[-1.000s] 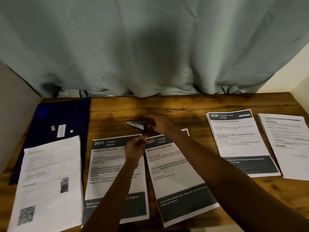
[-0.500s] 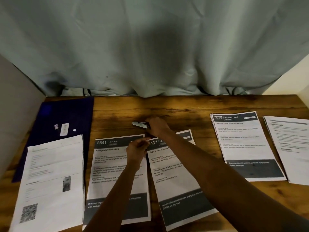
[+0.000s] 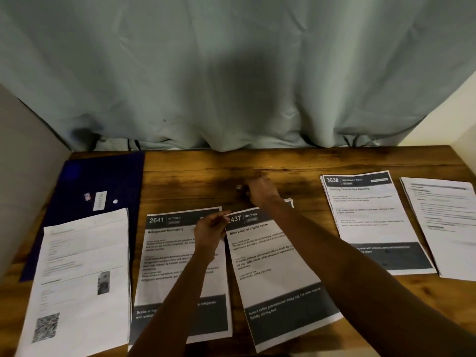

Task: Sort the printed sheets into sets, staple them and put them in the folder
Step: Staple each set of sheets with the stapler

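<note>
The right hand (image 3: pixel 261 191) has slid a little to the right across the far middle of the bench (image 3: pixel 296 161) and closed over the stapler (image 3: pixel 239 187). A second ago the stapler's silver end stuck out well to the left of the fingers; now only a small glint shows. The right hand seems to be grasping and drawing it in, though the grip itself is mostly hidden.

The left hand (image 3: pixel 209 229) keeps pinching the top left corner of the 2437 set (image 3: pixel 278 279), which lies tilted beside the 2641 set (image 3: pixel 167 266). That corner looks ready for stapling next.

The blue folder (image 3: pixel 103 176) lies at far left, partly under a white pile (image 3: pixel 82 266). No set is inside it yet, so most of the task remains.
</note>
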